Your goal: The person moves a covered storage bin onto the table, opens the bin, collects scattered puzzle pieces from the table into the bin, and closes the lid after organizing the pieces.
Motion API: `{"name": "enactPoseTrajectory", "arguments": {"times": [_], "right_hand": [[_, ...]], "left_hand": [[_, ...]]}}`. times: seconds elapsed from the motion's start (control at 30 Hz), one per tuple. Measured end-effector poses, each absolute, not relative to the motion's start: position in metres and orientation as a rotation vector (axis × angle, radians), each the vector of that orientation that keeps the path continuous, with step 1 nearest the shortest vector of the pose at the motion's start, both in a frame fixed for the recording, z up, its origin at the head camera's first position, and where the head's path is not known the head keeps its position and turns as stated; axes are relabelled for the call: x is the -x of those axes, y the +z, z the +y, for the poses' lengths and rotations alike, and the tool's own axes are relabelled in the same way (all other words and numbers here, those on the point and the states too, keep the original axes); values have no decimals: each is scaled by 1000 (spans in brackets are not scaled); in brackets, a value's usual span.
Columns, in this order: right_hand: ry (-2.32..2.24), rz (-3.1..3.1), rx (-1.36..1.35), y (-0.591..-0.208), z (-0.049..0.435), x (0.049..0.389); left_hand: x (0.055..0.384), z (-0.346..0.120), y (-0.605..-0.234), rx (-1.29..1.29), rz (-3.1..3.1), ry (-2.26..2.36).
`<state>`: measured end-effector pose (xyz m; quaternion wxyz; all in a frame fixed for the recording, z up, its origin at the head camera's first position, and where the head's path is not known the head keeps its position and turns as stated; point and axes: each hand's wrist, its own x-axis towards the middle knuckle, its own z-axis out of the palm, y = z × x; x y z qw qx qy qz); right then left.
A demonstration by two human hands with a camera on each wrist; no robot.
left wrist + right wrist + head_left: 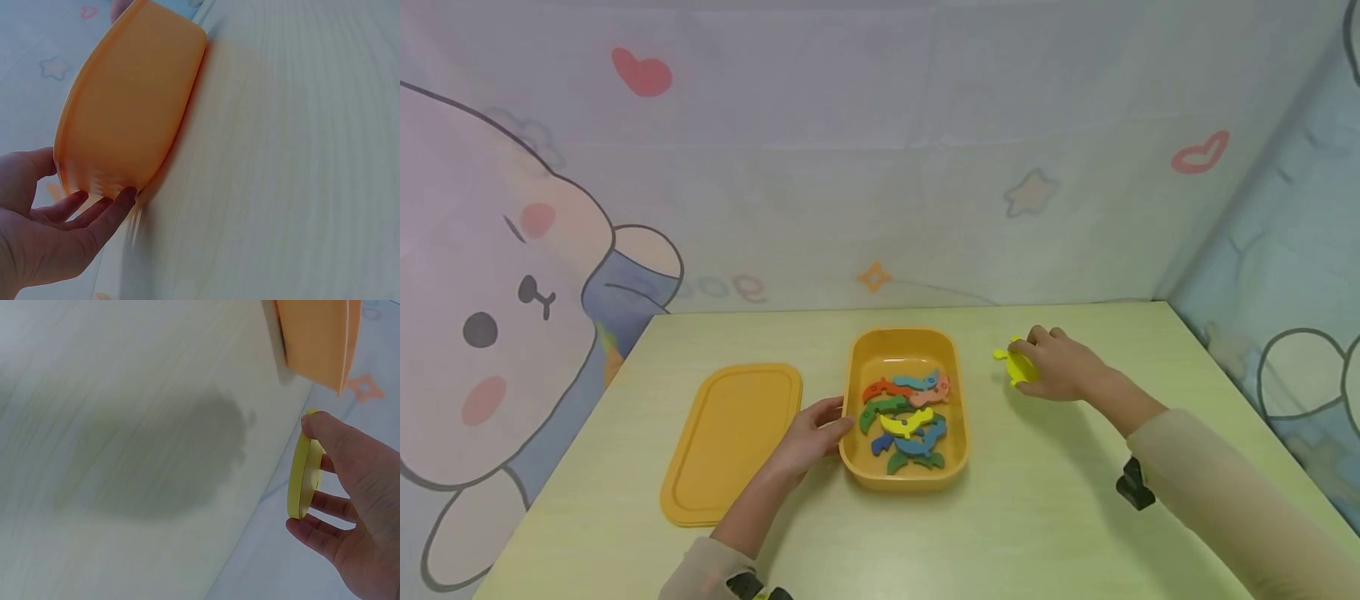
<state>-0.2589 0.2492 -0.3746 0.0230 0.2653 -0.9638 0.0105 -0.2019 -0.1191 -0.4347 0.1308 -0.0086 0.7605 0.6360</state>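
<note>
At the middle of the table, an orange-yellow plastic box (904, 482) holds several flat animal-shaped pieces, among them a yellow piece (906, 423), a green piece (880, 408) and a red-orange piece (880, 389). My left hand (808, 437) holds the box's left side, with the thumb at the rim and the fingertips against the outer wall (125, 106). To the right of the box, my right hand (1060, 364) pinches a yellow turtle-shaped toy piece (1019, 367) above the table. The right wrist view shows this piece (303, 478) edge-on between thumb and fingers.
A flat orange-yellow lid (730, 442) lies on the table left of the box, near my left forearm. The pale wooden tabletop (1000, 517) ends at a back edge against a printed cloth (820, 208). Another cloth hangs at the right.
</note>
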Motion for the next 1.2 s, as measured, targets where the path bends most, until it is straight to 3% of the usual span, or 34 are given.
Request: {"name": "enactPoseTrajectory", "arguments": {"times": [1.2], "right_hand": [[-87,-2890,-1094,-345,166,246]], "left_hand": [[203,-120,-437,39,2218,1818]]}}
